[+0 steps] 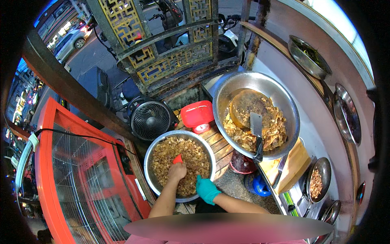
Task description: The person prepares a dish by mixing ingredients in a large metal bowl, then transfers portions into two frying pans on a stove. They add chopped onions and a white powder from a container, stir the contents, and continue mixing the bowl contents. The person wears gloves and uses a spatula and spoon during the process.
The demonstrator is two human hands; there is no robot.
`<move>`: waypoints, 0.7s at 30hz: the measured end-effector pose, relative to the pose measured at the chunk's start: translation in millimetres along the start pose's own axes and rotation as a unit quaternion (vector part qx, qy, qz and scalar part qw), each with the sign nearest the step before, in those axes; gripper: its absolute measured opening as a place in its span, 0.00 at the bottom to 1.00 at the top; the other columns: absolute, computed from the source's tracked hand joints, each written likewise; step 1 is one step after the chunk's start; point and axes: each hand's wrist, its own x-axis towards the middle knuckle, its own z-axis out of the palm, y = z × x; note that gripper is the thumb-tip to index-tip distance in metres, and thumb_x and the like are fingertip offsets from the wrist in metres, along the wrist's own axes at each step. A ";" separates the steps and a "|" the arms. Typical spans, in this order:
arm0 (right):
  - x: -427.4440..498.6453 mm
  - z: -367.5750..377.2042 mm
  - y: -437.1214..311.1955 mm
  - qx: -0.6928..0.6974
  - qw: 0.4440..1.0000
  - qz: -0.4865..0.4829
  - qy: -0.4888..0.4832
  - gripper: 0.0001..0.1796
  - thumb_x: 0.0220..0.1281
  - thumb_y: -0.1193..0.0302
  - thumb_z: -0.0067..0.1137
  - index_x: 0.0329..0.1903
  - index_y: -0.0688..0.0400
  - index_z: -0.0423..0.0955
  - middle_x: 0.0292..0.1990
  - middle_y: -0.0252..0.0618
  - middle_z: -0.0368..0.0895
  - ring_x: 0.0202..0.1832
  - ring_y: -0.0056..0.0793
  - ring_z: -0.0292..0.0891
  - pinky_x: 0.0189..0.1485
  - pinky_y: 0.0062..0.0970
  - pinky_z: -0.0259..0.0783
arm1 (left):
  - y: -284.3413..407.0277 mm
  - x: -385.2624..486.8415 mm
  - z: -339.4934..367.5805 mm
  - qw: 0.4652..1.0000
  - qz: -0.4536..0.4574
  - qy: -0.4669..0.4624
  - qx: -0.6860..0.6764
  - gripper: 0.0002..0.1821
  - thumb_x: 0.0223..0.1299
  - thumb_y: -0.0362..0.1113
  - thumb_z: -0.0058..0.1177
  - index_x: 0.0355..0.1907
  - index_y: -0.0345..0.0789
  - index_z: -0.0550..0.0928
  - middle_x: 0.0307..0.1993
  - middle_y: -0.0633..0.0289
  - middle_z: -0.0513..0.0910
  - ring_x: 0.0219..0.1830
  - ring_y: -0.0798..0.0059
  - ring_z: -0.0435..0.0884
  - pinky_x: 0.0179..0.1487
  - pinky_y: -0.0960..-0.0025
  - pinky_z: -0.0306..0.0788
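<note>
A steel bowl (212, 154) of chopped brown food (178, 145) stands in front of me. My left hand (177, 171), bare, grips a red plastic tool (178, 158), perhaps a scoop; its lower end is hidden in the food. On the bowl's near right rim lies my right hand (208, 191) in a teal glove, its thumb over the edge and its other fingers outside. Farther right, a larger steel basin (225, 85) holds a round chopping block (240, 106), shredded food (275, 137) and a cleaver (256, 122) with a dark wrapped handle.
Behind the bowl are a black fan (150, 122) and a red kitchen scale (197, 114). A red-framed glass cabinet (91, 170) flanks me on the left. At right lie a wooden board (294, 167), a knife (278, 177) and a pan (323, 174) with food. A blue gas cylinder (259, 184) stands below.
</note>
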 end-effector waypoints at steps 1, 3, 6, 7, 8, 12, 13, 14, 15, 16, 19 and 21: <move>-3.4 -0.2 -2.6 -0.029 0.998 -0.016 -0.044 0.25 0.70 0.69 0.47 0.63 0.70 0.72 0.30 0.60 0.84 0.32 0.61 0.83 0.37 0.56 0.77 | -5.5 5.2 0.1 0.999 -0.008 -0.013 -0.031 0.28 0.74 0.49 0.39 0.50 0.26 0.85 0.52 0.35 0.84 0.57 0.38 0.82 0.65 0.47 0.72; -13.8 -5.4 -4.4 -0.010 1.000 -0.009 0.003 0.24 0.70 0.68 0.47 0.63 0.69 0.72 0.29 0.62 0.83 0.32 0.61 0.83 0.36 0.56 0.77 | -20.7 9.3 -3.3 0.994 -0.007 -0.033 -0.108 0.28 0.74 0.49 0.39 0.49 0.26 0.85 0.52 0.36 0.84 0.58 0.37 0.81 0.65 0.47 0.71; -21.9 -35.6 16.4 0.012 0.997 0.011 0.070 0.21 0.70 0.68 0.47 0.59 0.67 0.75 0.28 0.60 0.83 0.31 0.61 0.82 0.36 0.57 0.77 | -50.6 -11.7 -11.3 0.994 -0.011 0.038 -0.102 0.27 0.74 0.48 0.38 0.47 0.27 0.86 0.51 0.37 0.85 0.58 0.36 0.80 0.66 0.47 0.70; -16.8 -45.0 26.2 0.036 0.996 0.055 0.067 0.19 0.68 0.70 0.49 0.55 0.67 0.76 0.32 0.63 0.83 0.36 0.62 0.83 0.40 0.58 0.77 | -52.4 -18.6 -9.5 0.994 -0.065 0.062 -0.070 0.27 0.74 0.48 0.38 0.47 0.27 0.86 0.51 0.37 0.85 0.58 0.36 0.80 0.66 0.47 0.70; -8.1 -48.0 31.1 0.108 0.989 0.091 0.040 0.18 0.67 0.70 0.49 0.54 0.68 0.75 0.35 0.66 0.83 0.39 0.63 0.83 0.43 0.58 0.77 | -51.6 -23.5 -6.7 0.998 -0.014 0.045 -0.032 0.27 0.74 0.47 0.38 0.46 0.27 0.86 0.50 0.37 0.85 0.58 0.36 0.80 0.66 0.47 0.71; 21.8 -24.2 23.3 0.017 0.997 0.037 -0.065 0.20 0.66 0.71 0.49 0.56 0.70 0.73 0.44 0.70 0.82 0.46 0.66 0.82 0.49 0.60 0.75 | -13.1 1.0 18.5 0.999 0.000 0.049 0.013 0.26 0.74 0.44 0.37 0.43 0.27 0.86 0.48 0.36 0.85 0.54 0.36 0.83 0.61 0.45 0.74; 21.5 -18.7 19.0 -0.010 0.998 0.028 -0.062 0.19 0.67 0.72 0.47 0.56 0.69 0.72 0.43 0.67 0.83 0.45 0.66 0.82 0.48 0.60 0.76 | -6.8 15.4 21.3 0.998 0.023 0.060 -0.013 0.25 0.73 0.43 0.37 0.42 0.27 0.86 0.48 0.36 0.85 0.52 0.37 0.84 0.59 0.44 0.75; 17.9 -17.5 17.3 -0.018 0.999 0.015 -0.025 0.21 0.68 0.73 0.46 0.59 0.69 0.71 0.42 0.65 0.84 0.43 0.65 0.82 0.47 0.59 0.76 | -6.9 25.7 21.9 0.997 0.037 0.073 0.007 0.25 0.74 0.43 0.37 0.42 0.27 0.86 0.46 0.38 0.86 0.49 0.40 0.85 0.56 0.46 0.77; 8.7 -19.6 17.8 -0.049 0.997 0.045 -0.037 0.22 0.68 0.73 0.45 0.62 0.68 0.70 0.41 0.63 0.84 0.41 0.63 0.83 0.45 0.58 0.77 | -11.2 31.1 22.1 0.994 0.074 0.078 0.017 0.24 0.75 0.43 0.37 0.42 0.27 0.86 0.43 0.40 0.87 0.46 0.44 0.86 0.52 0.47 0.78; -6.0 -28.2 22.2 -0.029 0.999 -0.020 -0.023 0.23 0.69 0.73 0.45 0.64 0.67 0.70 0.40 0.63 0.84 0.39 0.62 0.83 0.43 0.57 0.77 | -17.8 33.4 21.9 0.995 0.072 0.065 0.032 0.24 0.76 0.43 0.37 0.41 0.27 0.85 0.41 0.41 0.88 0.42 0.47 0.88 0.49 0.48 0.80; -48.9 -73.6 37.5 -0.011 0.995 -0.091 0.024 0.26 0.70 0.73 0.47 0.69 0.65 0.69 0.37 0.61 0.84 0.34 0.59 0.83 0.38 0.55 0.77 | -51.0 4.3 21.9 0.881 -0.077 -0.020 -0.467 0.23 0.80 0.47 0.39 0.41 0.29 0.82 0.33 0.52 0.86 0.34 0.63 0.86 0.40 0.59 0.80; -76.3 -94.6 42.6 0.017 0.989 -0.119 0.081 0.28 0.70 0.72 0.51 0.71 0.63 0.69 0.34 0.61 0.84 0.31 0.59 0.82 0.35 0.53 0.77 | -62.5 -26.5 25.5 0.867 -0.017 0.023 -0.497 0.22 0.81 0.49 0.41 0.41 0.31 0.80 0.30 0.58 0.83 0.30 0.71 0.83 0.37 0.65 0.78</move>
